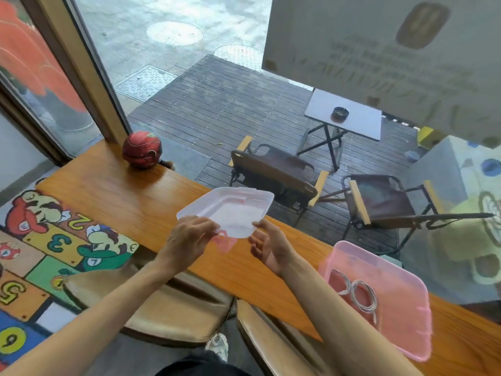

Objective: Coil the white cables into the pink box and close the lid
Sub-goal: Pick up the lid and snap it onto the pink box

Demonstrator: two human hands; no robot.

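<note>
The translucent lid [230, 210] with a pink latch hangs in the air above the wooden counter. My left hand [187, 240] grips its near left edge. The fingertips of my right hand [268, 245] touch its near right corner, palm turned up. The pink box [393, 270] stands open on the counter at the right, beside my right forearm. Coiled white cables [357, 294] lie inside it on the bottom.
The wooden counter [122, 196] runs along a window. A red round toy [141, 150] sits at its far left. Padded stools [151, 302] stand under the counter's near edge. Beyond the glass are folding chairs and a small table.
</note>
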